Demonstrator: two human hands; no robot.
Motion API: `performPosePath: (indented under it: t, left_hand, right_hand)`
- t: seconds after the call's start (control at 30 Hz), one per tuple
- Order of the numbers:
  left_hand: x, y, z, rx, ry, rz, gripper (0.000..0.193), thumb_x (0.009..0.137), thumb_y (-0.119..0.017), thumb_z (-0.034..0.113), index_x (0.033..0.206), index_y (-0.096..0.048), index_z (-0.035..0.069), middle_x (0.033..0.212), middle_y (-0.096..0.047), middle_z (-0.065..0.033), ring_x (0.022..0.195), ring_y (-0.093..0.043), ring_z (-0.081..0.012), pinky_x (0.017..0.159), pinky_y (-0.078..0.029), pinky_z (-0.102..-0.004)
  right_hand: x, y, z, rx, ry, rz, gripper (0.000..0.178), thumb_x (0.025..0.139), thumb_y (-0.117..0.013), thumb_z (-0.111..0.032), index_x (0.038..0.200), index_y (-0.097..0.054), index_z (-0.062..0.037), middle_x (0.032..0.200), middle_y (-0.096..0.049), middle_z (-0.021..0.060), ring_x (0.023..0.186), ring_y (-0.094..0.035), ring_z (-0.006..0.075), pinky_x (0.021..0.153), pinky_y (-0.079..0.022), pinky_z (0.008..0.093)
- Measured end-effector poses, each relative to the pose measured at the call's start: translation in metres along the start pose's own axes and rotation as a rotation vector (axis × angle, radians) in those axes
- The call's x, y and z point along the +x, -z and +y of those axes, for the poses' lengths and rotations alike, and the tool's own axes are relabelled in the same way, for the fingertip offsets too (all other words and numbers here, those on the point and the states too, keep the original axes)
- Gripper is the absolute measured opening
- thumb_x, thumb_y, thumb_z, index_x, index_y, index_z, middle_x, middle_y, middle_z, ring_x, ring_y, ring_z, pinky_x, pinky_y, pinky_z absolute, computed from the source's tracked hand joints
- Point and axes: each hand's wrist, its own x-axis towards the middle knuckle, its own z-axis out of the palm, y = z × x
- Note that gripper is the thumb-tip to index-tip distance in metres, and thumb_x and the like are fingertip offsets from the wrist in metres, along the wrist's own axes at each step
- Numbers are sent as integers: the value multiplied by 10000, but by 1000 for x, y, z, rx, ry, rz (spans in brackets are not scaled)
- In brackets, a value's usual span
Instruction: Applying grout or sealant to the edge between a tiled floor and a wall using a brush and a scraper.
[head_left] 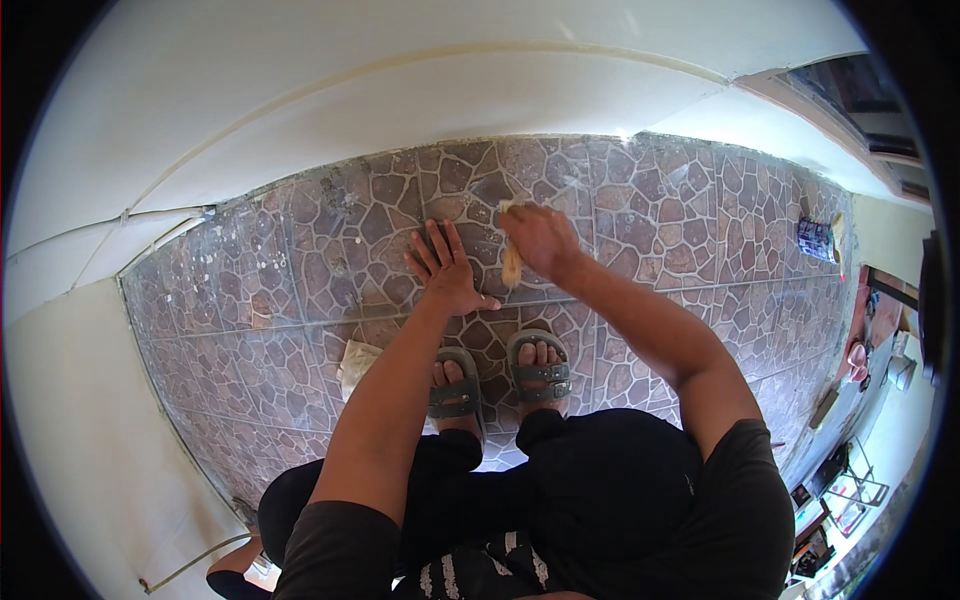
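My feed comes through the left fisheye on the wearer's head, upright and facing steeply down along both forearms [640,320] to the stone-patterned tile floor [660,230]. I get the left hand [450,283] and right hand [541,240] near mid-view, closer than the white wall [450,100] bending across the top.

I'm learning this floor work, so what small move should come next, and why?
Probably a short stroke of the tan tool across the pale specks beside it: the right hand grips it at the tiled floor, while the left hand is spread there.
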Motion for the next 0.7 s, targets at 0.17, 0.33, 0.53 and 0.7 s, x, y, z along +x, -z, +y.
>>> performPosePath:
  t: [0.17,0.33,0.53,0.7]
  left_hand:
    - [-1,1,3,10,7,-1,1710,552,-933,642,1553,303,14,1619,294,-335,1464,291,-575,1156,124,-719]
    - [0,-3,1,-10,-10,7,1707,555,-933,640,1554,302,16,1620,291,-337,1463,292,-575,1157,125,-718]
    - [-5,5,3,-32,15,-16,1685,573,-950,581,1558,297,17,1630,292,-315,1479,284,-552,1167,134,-702]
    - [-3,2,1,-26,16,-17,1689,571,-950,586,1557,298,18,1628,296,-316,1477,289,-551,1165,135,-704]
  right_hand:
    - [-3,-9,6,-23,79,-42,68,890,-624,-90,958,-619,-83,990,-687,124,930,-703,334,775,-600,450]
    - [17,13,36,-31,-144,-21,141,868,-635,-100,1008,-631,-87,999,-681,123,973,-698,336,777,-595,454]
    - [23,22,48,-19,-161,90,170,853,-658,-60,1013,-642,-114,955,-668,98,930,-689,331,778,-590,473]
    - [8,-3,38,39,-41,89,181,832,-659,-41,1003,-642,-100,966,-678,107,931,-687,358,766,-565,482]
